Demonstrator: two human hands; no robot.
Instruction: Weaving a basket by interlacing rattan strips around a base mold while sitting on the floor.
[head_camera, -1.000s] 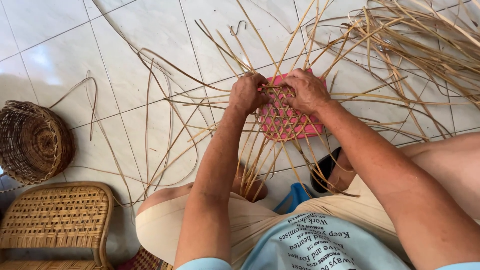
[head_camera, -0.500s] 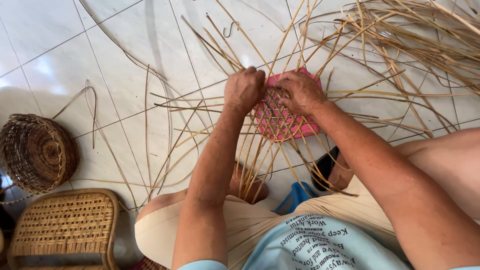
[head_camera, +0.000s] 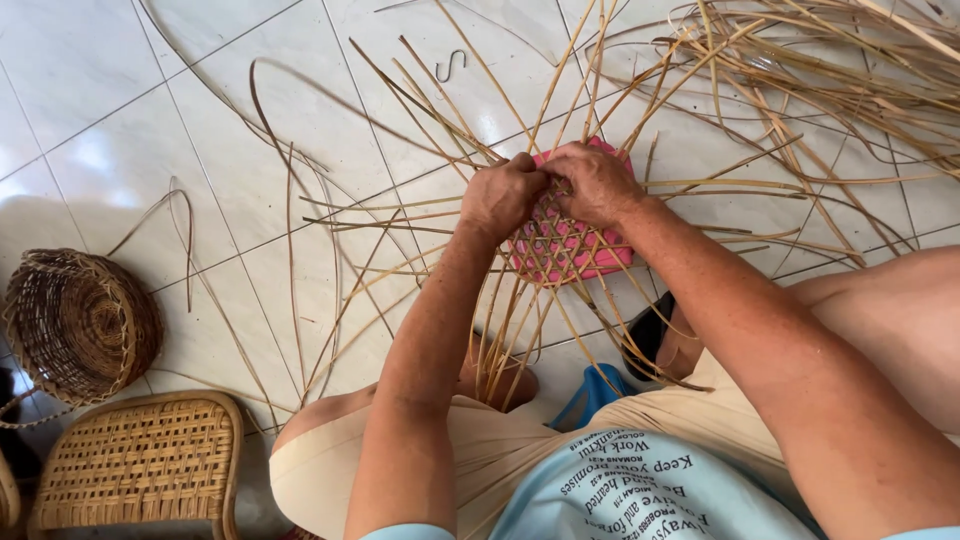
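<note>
White glossy floor tiles (head_camera: 130, 150) are spreading out under everything, with loose cane strips (head_camera: 800, 70) heaped at the far right and a small metal hook (head_camera: 451, 65) lying alone near the top. A person is sitting low, knees apart, bending over a pink woven base (head_camera: 575, 245) resting flat on the tile between the legs. Both hands are meeting at its far edge: the left hand (head_camera: 500, 195) is curling closed, fingers pinching strips at the rim, and the right hand (head_camera: 597, 183) is pressing down beside it, fingers tucked among the same strips, so exactly which strand each is gripping is hidden. Thin spokes (head_camera: 400, 215) are fanning out from the base in every direction. By my judgement the weaving is at an early stage, base laid and sides not yet raised; the next tuck is calling for one strip kept taut while its neighbour passes over or under. Off to the left, a finished round basket (head_camera: 75, 325) is lying on its side, well apart, and a cane stool seat (head_camera: 140, 460) is sitting just below it.
</note>
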